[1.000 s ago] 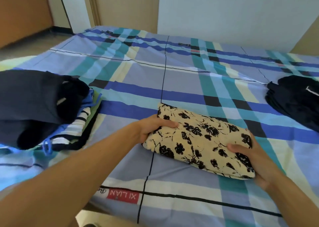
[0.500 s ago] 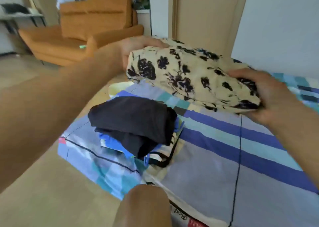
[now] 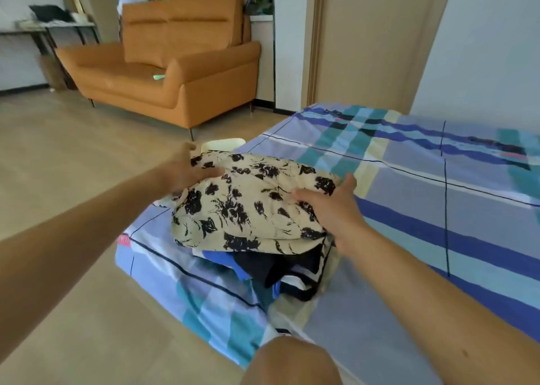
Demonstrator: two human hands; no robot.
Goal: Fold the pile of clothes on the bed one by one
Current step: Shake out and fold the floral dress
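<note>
Orange sofa (image 3: 175,71) in the room past a wooden floor (image 3: 73,156).
A small green thing (image 3: 159,77) lies on the sofa seat. A dark-legged table (image 3: 55,26) stands left of the sofa, a shut tan door (image 3: 371,39) to its right, beside a white wall (image 3: 491,48).

Orange sofa (image 3: 175,71) stands far beyond left fingers (image 3: 206,174), on light wood floor (image 3: 73,156). Beige door (image 3: 371,39) w/ frame is beyond right fingers (image 3: 306,195); white wall (image 3: 491,48) to right of it. Desk (image 3: 49,28) w/ dark legs, far left of sofa. Soft daylight in room.
</note>
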